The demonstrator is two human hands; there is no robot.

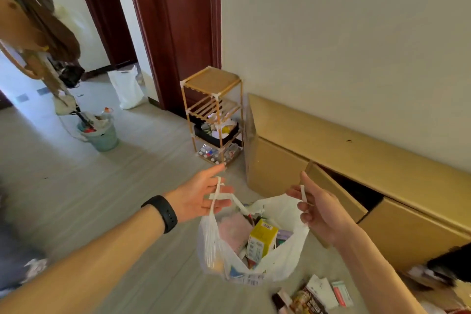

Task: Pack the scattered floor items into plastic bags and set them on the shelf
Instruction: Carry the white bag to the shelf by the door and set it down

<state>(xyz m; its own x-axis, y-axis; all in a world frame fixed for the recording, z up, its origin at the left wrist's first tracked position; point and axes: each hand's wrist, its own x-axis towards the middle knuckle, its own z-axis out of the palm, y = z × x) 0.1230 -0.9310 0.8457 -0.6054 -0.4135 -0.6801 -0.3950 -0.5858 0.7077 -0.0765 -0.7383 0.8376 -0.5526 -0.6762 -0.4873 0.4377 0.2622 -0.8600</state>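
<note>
A white plastic bag (pixel 288 260) hangs between my hands above the floor. Inside it I see a yellow and white carton (pixel 261 239), a pink packet (pixel 234 232) and other small boxes. My left hand (pixel 201 195) holds the left handle, which loops over its fingers; a black band sits on that wrist. My right hand (pixel 318 208) pinches the right handle strip. A small bamboo shelf (pixel 212 80) with several tiers stands by the wall beyond the bag. Loose packets and boxes (pixel 316 294) lie on the floor below the bag.
A long low tan cabinet (pixel 356 145) runs along the right wall, one door ajar. A teal bucket (pixel 102 137) full of cleaning tools and a white bag (pixel 126 88) stand to the left near the dark red door frame (pixel 178 33). Clutter lies at the lower right.
</note>
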